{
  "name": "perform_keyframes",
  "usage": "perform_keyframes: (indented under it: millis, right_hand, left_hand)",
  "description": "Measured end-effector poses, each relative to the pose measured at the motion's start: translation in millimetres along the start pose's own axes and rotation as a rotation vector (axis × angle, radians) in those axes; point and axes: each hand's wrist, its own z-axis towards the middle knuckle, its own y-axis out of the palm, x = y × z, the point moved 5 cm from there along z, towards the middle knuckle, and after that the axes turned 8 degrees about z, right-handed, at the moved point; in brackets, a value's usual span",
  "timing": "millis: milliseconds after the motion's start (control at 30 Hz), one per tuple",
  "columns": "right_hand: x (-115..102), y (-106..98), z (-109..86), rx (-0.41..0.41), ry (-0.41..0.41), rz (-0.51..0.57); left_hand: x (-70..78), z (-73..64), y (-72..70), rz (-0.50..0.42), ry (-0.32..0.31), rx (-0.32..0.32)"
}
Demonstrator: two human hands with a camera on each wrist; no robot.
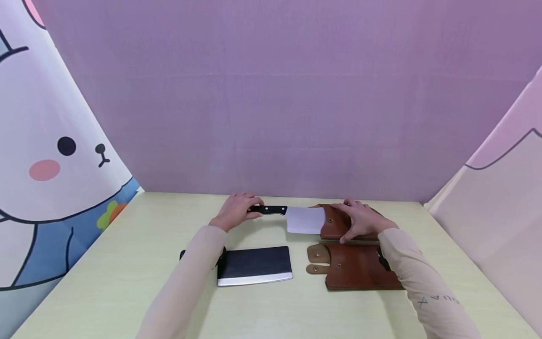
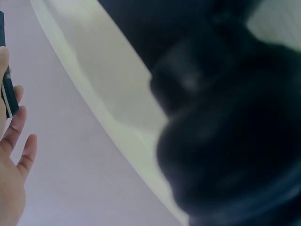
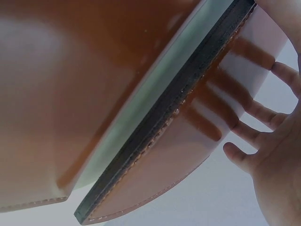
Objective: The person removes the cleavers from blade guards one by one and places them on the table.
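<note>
A cleaver with a black riveted handle (image 1: 273, 210) and a silver blade (image 1: 305, 220) lies toward the back of the table. My left hand (image 1: 239, 210) pinches the handle's end between thumb and fingers. The blade's far end disappears under the curved mouth of a brown leather sheath (image 1: 332, 221), so it looks partly inside. Over that sheath spreads my right hand (image 1: 362, 219), thumb by the near edge. In the right wrist view, fairly straight fingers (image 3: 263, 113) touch the shiny leather; the thumb is not shown there.
A larger dark cleaver (image 1: 256, 264) lies in front, its handle mostly hidden by my left sleeve. Beside it is a second brown sheath (image 1: 360, 268) with two tan snap straps (image 1: 317, 254). A purple cloth wall (image 1: 271, 103) borders the table's back edge.
</note>
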Motion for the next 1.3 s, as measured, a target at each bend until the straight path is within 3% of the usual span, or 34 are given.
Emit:
perform_keyframes:
  millis: [667, 1300]
  right_hand:
    - [5, -3, -4.6, -0.002, 0.009, -0.004]
    - [10, -4, -6.0, -0.008, 0.024, 0.001]
  left_hand:
    - [-10.9, -7.4, -2.9, 0.006, 0.014, 0.038]
    - [-17.7, -11.4, -5.8, 0.027, 0.022, 0.024]
